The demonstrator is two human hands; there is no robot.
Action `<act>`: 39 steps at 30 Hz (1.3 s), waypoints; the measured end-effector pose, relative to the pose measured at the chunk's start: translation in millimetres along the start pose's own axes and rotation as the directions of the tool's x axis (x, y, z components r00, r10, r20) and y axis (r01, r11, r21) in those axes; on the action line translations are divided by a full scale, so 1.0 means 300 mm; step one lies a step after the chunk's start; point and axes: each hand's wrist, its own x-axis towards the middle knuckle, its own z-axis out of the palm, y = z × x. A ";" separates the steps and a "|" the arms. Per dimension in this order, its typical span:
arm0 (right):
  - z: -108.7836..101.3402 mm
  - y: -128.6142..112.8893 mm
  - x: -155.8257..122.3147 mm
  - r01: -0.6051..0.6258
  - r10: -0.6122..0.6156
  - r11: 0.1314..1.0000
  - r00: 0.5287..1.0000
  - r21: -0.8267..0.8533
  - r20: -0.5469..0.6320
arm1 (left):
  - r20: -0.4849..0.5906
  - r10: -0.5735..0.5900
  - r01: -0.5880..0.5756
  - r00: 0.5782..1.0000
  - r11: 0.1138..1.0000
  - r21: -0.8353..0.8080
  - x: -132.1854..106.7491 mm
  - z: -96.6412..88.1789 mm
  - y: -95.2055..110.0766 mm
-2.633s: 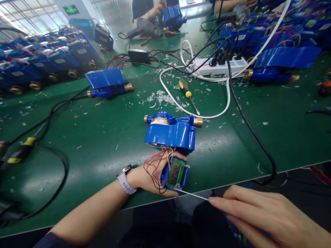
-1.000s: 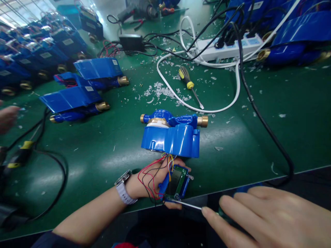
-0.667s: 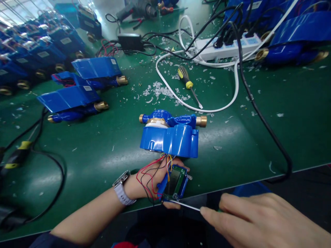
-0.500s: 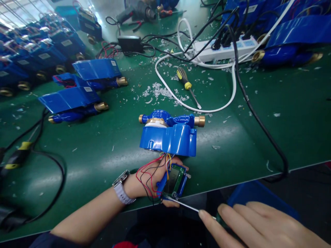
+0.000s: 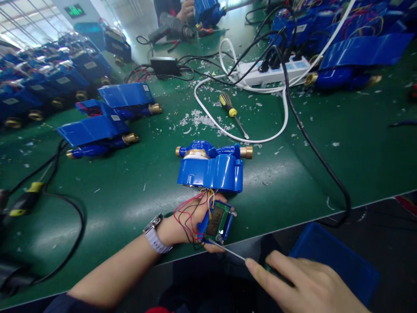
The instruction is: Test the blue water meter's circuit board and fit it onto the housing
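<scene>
My left hand (image 5: pixel 193 221), with a watch on its wrist, is closed around a small blue-framed display module (image 5: pixel 217 221) with a green circuit board and a grey screen. Thin red, black, yellow and white wires (image 5: pixel 188 212) link the module to a blue water meter (image 5: pixel 210 173) with brass threaded ends, lying just beyond the hand. In my right hand (image 5: pixel 293 278) is a screwdriver (image 5: pixel 233 252); its thin metal shaft reaches the module's lower edge near a corner. My fingers hide most of its handle, and whether the tip touches a screw cannot be made out.
A yellow-black screwdriver (image 5: pixel 233 113) lies beyond the meter among white plastic scraps. A white power strip (image 5: pixel 273 71) with black cables stands behind. More blue meters (image 5: pixel 94 128) are at left and right. Across the table, a co-worker's hand (image 5: pixel 186 9) is beside another meter.
The camera view has shifted slightly, bringing a co-worker's hand into sight at the top. Dark marks on the module's screen look clearer. The screwdriver tip stays at the module's lower edge.
</scene>
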 end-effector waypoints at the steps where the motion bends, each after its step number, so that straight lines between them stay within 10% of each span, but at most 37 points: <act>1: -0.016 0.004 0.009 -0.021 0.020 0.999 1.000 0.050 0.023 | 0.004 -0.010 0.010 1.000 1.000 0.001 0.003 -0.002 0.004; 9: -0.053 0.002 0.035 0.127 -0.123 0.984 0.991 -0.122 0.045 | -0.020 -0.024 0.024 0.999 1.000 -0.008 0.002 -0.004 -0.001; 15: 0.062 -0.047 -0.028 -0.178 0.181 0.959 0.984 0.222 0.008 | -0.006 0.010 -0.010 1.000 0.998 0.062 0.002 -0.016 0.007; 22: 0.029 -0.053 0.040 -0.197 0.180 0.949 0.979 0.245 0.091 | -0.032 0.032 -0.029 0.999 0.995 0.095 -0.001 -0.007 0.000; 32: -0.007 -0.005 0.211 0.059 -0.086 0.996 0.845 0.067 0.528 | 0.018 -0.084 0.083 0.996 0.994 0.072 -0.006 -0.016 0.022; 39: 0.078 -0.035 0.157 -0.035 -0.025 0.990 0.907 0.134 0.420 | 0.018 -0.129 0.129 0.992 0.992 0.002 -0.017 -0.015 0.009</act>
